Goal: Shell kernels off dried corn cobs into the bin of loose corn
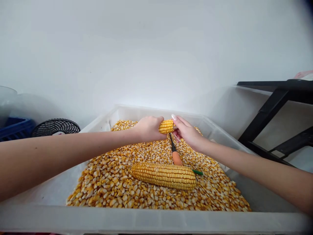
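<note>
Over the far half of the kernel bed, a short corn cob (166, 126) is held crosswise between two hands, and the step in hand looks like working that cob by its ends; the next move seems to call for a steady left grip and careful pressure from the right. The left hand (149, 129) is wrapped closed round the cob's left end; the right hand (188, 133) pinches its right end, thumb uppermost, fingers below. Just nearer, an orange-handled tool (177, 158) lies on loose kernels (110, 186), partly behind a larger ear (166, 176). Around everything stands a pale plastic tub (151, 220), with a black rack (265, 112) to the right.
</note>
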The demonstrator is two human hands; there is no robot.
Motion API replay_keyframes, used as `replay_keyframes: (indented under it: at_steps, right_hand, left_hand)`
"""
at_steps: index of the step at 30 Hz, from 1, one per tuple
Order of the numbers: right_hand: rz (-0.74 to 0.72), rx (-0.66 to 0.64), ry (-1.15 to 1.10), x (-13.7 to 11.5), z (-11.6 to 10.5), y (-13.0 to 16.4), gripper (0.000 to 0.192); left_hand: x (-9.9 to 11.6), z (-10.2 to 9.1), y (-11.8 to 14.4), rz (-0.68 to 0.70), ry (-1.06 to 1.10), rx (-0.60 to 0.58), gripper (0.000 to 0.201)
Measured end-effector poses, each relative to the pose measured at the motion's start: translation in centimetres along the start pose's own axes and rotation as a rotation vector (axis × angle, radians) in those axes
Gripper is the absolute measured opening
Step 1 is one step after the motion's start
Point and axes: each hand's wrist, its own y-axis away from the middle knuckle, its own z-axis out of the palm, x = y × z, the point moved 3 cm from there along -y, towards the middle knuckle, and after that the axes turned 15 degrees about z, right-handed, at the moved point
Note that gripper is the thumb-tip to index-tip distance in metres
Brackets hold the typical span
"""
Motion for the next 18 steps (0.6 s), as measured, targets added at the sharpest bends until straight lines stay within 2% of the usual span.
replay_keyframes:
  at_steps: [11, 18]
  right_hand:
    - [-0.158, 0.088, 0.276, 1.2, 0.1, 0.4, 0.033]
    - [-0.161, 0.031, 0.321, 1.3, 0.0, 0.6, 0.029]
  left_hand:
    - [0.1, 0.8, 0.5, 0.000, 0.084, -0.036, 0.033]
    - [0.1, 1.2, 0.6, 0.005, 0.078, -0.056, 0.036]
